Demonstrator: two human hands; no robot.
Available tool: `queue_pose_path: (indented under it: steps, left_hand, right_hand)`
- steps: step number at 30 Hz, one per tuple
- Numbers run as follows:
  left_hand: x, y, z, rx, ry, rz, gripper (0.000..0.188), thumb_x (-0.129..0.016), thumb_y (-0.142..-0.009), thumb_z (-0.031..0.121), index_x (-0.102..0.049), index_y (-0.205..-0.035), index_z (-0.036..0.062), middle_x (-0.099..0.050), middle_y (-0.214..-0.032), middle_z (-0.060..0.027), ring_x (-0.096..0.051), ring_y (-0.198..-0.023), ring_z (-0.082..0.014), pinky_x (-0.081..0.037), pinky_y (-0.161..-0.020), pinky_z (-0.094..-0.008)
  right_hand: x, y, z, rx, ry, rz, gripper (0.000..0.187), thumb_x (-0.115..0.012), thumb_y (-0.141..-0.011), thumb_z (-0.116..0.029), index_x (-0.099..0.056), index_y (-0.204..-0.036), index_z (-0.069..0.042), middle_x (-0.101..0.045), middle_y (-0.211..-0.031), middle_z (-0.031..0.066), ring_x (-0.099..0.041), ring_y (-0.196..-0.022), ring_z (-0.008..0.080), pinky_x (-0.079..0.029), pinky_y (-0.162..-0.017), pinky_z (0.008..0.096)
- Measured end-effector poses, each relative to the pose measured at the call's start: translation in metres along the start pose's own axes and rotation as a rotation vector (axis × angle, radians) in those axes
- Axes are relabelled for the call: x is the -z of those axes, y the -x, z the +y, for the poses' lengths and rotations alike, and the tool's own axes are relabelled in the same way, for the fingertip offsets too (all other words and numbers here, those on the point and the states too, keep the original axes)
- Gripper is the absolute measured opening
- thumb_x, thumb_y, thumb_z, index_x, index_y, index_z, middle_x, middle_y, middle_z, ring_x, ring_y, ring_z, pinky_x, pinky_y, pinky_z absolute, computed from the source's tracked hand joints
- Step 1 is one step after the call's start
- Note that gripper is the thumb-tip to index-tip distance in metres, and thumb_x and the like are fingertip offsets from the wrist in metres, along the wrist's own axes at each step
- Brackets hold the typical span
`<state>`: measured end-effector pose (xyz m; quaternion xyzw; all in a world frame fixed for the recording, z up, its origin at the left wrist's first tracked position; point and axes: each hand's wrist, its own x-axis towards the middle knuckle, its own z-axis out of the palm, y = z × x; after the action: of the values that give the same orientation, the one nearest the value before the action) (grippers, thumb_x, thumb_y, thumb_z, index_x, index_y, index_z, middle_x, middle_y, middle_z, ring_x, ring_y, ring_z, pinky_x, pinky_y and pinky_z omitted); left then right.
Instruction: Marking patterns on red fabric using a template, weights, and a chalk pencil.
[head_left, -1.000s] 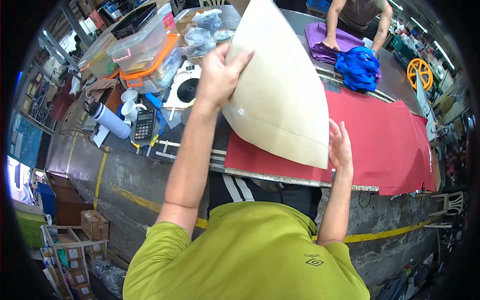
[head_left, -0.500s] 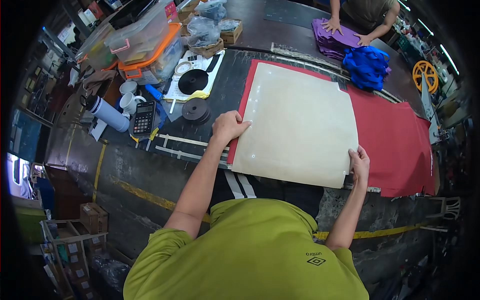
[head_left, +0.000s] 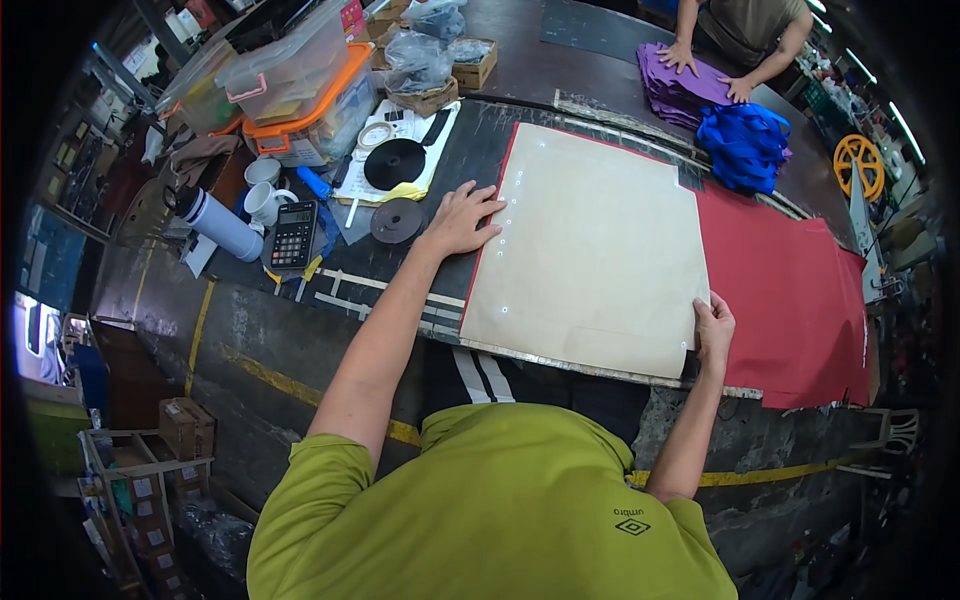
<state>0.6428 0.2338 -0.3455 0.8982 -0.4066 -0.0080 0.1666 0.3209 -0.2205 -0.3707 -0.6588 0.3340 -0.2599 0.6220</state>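
2 bare hands are on a large cream sheet [head_left: 595, 250], which lies flat on the worktop [head_left: 375, 262] right in front of the person in the lime-green shirt [head_left: 500, 500]. Red cloth [head_left: 785, 300] peeks out as a thin strip along the sheet's left and far edges, then spreads wide to the right. A line of small pale dots follows the sheet's left side, and its far right corner is notched.

The left hand [head_left: 462, 222] has its fingers spread, tips at the sheet's left edge — from where I stand I can't tell how hard they press. The right hand [head_left: 714, 328] pinches the opposite edge, low down toward the person's body.

Near the left hand sits a dark grey disc [head_left: 397, 221], with a black disc [head_left: 394, 165] just beyond it. Farther left I see a calculator [head_left: 295, 236], 2 white mugs [head_left: 268, 203] and a pale lilac bottle [head_left: 228, 230]; clear plastic bins [head_left: 290, 80] with orange trim are piled behind.

Across the way, a co-worker lays 2 hands [head_left: 680, 57] on a purple stack [head_left: 680, 88] — a blue bundle [head_left: 745, 148] sits just beside it. At the far right stands an orange spoked wheel [head_left: 859, 167].
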Motion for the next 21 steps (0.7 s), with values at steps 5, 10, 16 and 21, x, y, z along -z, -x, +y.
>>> queue_pose_path:
  steps: [5,10,16,21]
  left_hand:
    - [-0.005,0.000,-0.012,-0.012,0.037,0.043,0.057,-0.075,-0.098,0.042,-0.067,-0.150,0.0213,-0.052,-0.168,-0.0100,-0.040,-0.159,-0.0371,-0.029,-0.129,-0.0563]
    - [-0.005,-0.003,-0.012,0.003,0.046,0.023,0.058,-0.075,-0.097,0.040,-0.066,-0.151,0.0190,-0.052,-0.168,-0.0104,-0.041,-0.158,-0.0375,-0.031,-0.128,-0.0550]
    - [0.023,0.014,0.007,-0.100,0.151,0.195,0.055,-0.078,-0.094,0.023,-0.068,-0.147,0.0136,-0.056,-0.163,-0.0135,-0.043,-0.156,-0.0412,-0.036,-0.129,-0.0533]
    - [0.052,0.063,0.020,-0.148,0.205,0.071,0.052,-0.081,-0.091,0.015,-0.071,-0.142,0.0135,-0.062,-0.157,-0.0107,-0.043,-0.156,-0.0417,-0.038,-0.128,-0.0533]
  right_hand:
    - [-0.002,0.000,0.006,0.010,-0.003,-0.038,0.038,-0.073,-0.104,-0.007,-0.068,-0.138,0.008,-0.078,-0.119,0.0119,-0.073,-0.101,0.0155,-0.059,-0.090,0.0304]
    - [-0.004,-0.003,0.011,-0.007,0.086,0.041,0.036,-0.071,-0.106,-0.009,-0.069,-0.137,0.008,-0.078,-0.119,0.0123,-0.073,-0.102,0.0168,-0.059,-0.092,0.0313]
    - [0.013,-0.002,0.006,0.030,0.300,-0.008,0.062,-0.072,-0.105,-0.016,-0.051,-0.157,0.011,-0.075,-0.124,0.0125,-0.069,-0.108,0.0154,-0.056,-0.092,0.0302]
    - [0.030,0.008,-0.007,-0.018,0.398,-0.147,0.074,-0.071,-0.103,-0.010,-0.038,-0.166,0.007,-0.071,-0.109,0.0056,-0.066,-0.098,0.0142,-0.055,-0.089,0.0303]
